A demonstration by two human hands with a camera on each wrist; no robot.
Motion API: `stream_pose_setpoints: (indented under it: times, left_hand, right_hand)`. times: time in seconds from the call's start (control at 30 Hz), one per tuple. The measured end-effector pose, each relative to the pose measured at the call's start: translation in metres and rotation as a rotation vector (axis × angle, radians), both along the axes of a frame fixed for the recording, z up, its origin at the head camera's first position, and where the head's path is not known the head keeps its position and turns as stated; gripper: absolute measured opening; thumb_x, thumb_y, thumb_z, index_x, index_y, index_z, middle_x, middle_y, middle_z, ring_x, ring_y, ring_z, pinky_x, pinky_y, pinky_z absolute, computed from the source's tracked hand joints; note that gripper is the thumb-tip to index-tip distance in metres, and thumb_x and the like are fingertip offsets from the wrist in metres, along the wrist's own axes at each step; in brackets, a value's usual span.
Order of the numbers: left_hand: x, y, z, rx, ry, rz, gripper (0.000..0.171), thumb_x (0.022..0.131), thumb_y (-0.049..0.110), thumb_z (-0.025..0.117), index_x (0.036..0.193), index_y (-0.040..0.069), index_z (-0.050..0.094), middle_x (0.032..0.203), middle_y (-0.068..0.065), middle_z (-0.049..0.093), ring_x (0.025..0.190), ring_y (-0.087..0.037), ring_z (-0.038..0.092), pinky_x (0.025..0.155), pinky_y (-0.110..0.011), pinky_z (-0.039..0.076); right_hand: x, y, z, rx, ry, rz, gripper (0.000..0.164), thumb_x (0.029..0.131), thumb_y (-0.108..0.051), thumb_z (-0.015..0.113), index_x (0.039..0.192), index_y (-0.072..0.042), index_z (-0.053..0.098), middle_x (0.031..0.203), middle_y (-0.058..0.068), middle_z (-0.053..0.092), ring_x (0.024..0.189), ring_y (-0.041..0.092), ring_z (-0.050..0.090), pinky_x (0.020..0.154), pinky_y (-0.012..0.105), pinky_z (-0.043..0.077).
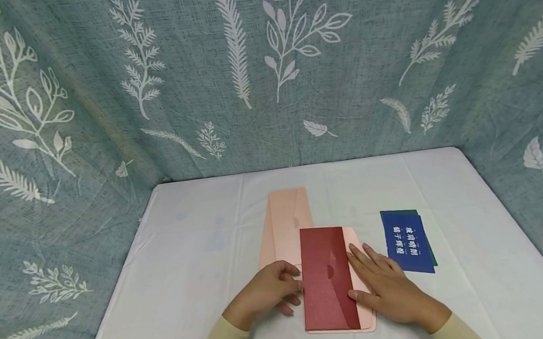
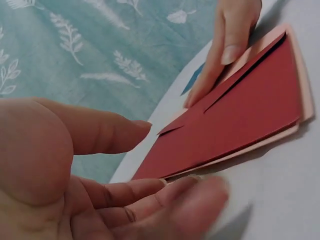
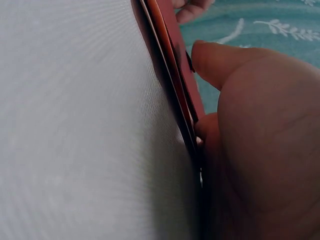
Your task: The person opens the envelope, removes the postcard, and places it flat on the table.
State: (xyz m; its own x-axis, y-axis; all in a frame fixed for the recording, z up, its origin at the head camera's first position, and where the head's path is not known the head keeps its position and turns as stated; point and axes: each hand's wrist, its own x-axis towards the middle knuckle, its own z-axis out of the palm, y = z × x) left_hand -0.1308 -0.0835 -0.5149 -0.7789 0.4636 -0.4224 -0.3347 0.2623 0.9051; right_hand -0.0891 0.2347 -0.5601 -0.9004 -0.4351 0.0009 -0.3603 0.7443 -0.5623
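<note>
A dark red envelope (image 1: pixel 323 291) with a slit-tucked flap lies on top of a pink envelope (image 1: pixel 367 320), whose right and lower edges show. My right hand (image 1: pixel 386 287) rests on the right side with straight fingers over the pink strip, its thumb touching the red flap's edge. At the left edge is my left hand (image 1: pixel 269 291), fingers loosely bent. In the left wrist view its thumb (image 2: pixel 112 131) stands apart from the fingers, and the fingertips come right up to the edge of the red envelope (image 2: pixel 220 125).
Behind and left, more pink envelopes (image 1: pixel 286 228) lie overlapping, partly under the red one. A blue card (image 1: pixel 409 244) with white characters lies on a green card (image 1: pixel 433 259) at the right. White cloth covers the table (image 1: pixel 187 247); a leaf-patterned teal curtain (image 1: pixel 259 123) hangs behind.
</note>
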Motion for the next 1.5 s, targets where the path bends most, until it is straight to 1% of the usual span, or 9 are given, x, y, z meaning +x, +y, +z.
stream_pose_setpoints:
  times: [0.1,0.27,0.43,0.53,0.67,0.83,1.03,1.27,1.5]
  left_hand:
    - [-0.004,-0.004,0.003,-0.065,0.087,0.009,0.034,0.103,0.015,0.076,0.128,-0.005,0.063,0.094,-0.013,0.071,0.077,-0.025,0.072,0.058,-0.035,0.060]
    - [-0.012,-0.006,0.003,-0.118,0.301,0.073,0.030,0.106,0.019,0.073,0.126,-0.002,0.069,0.098,-0.006,0.072,0.084,-0.023,0.070,0.065,-0.033,0.057]
    - [-0.015,-0.002,0.001,-0.112,0.451,0.087,0.031,0.105,0.021,0.074,0.128,0.001,0.072,0.112,-0.003,0.074,0.102,-0.026,0.071,0.082,-0.034,0.058]
    - [-0.014,0.001,-0.002,-0.123,0.562,0.037,0.035,0.103,0.022,0.077,0.134,0.006,0.073,0.129,-0.004,0.072,0.121,-0.029,0.066,0.097,-0.043,0.055]
    - [-0.011,0.006,-0.007,-0.190,0.695,-0.087,0.054,0.100,0.027,0.081,0.149,0.010,0.066,0.157,-0.005,0.057,0.147,-0.030,0.046,0.112,-0.059,0.044]
    - [-0.007,0.010,-0.017,-0.313,0.731,-0.262,0.080,0.095,0.044,0.083,0.164,0.017,0.052,0.176,-0.005,0.033,0.163,-0.029,0.019,0.119,-0.070,0.027]
    - [-0.004,0.010,-0.024,-0.467,0.814,-0.429,0.099,0.091,0.063,0.081,0.171,0.022,0.040,0.181,0.003,0.012,0.166,-0.028,0.000,0.124,-0.066,0.018]
    - [-0.002,0.009,-0.030,-0.525,0.860,-0.520,0.104,0.088,0.072,0.078,0.172,0.025,0.038,0.181,0.002,0.014,0.166,-0.028,0.003,0.126,-0.063,0.013]
    - [-0.001,0.010,-0.034,-0.572,0.853,-0.541,0.103,0.089,0.073,0.076,0.172,0.027,0.037,0.181,0.004,0.013,0.166,-0.026,0.003,0.127,-0.063,0.009]
  right_hand:
    - [0.000,0.000,-0.001,0.006,0.002,0.001,0.086,0.107,-0.061,0.060,0.171,-0.010,0.035,0.179,0.004,0.024,0.165,0.035,0.012,0.121,0.061,0.015]
    - [0.000,0.001,0.000,0.007,0.005,0.010,0.089,0.105,-0.061,0.062,0.171,-0.009,0.034,0.179,0.004,0.023,0.164,0.036,0.012,0.121,0.061,0.015]
    - [0.000,0.001,0.001,0.011,0.002,0.010,0.089,0.105,-0.060,0.063,0.171,-0.008,0.034,0.179,0.005,0.023,0.164,0.036,0.012,0.121,0.061,0.015]
    - [0.000,0.001,0.003,0.010,0.015,0.016,0.089,0.104,-0.059,0.064,0.171,-0.008,0.035,0.179,0.006,0.025,0.164,0.038,0.014,0.120,0.061,0.016]
    - [0.001,0.001,0.005,0.007,0.027,0.022,0.088,0.104,-0.059,0.064,0.171,-0.008,0.036,0.178,0.007,0.026,0.163,0.039,0.016,0.119,0.063,0.018]
    - [0.001,0.002,0.007,0.011,0.017,0.024,0.089,0.105,-0.060,0.063,0.171,-0.008,0.035,0.178,0.006,0.026,0.163,0.038,0.015,0.120,0.063,0.018]
    - [0.001,0.002,0.006,0.015,0.009,0.022,0.089,0.104,-0.060,0.063,0.171,-0.009,0.035,0.178,0.006,0.026,0.164,0.037,0.015,0.120,0.063,0.018]
    - [0.001,0.002,0.005,0.005,-0.002,0.019,0.089,0.104,-0.060,0.063,0.171,-0.009,0.035,0.179,0.006,0.026,0.164,0.037,0.014,0.120,0.063,0.017]
    - [0.001,0.002,0.002,0.005,0.015,0.023,0.090,0.104,-0.060,0.065,0.171,-0.007,0.035,0.179,0.007,0.025,0.164,0.038,0.013,0.120,0.062,0.016]
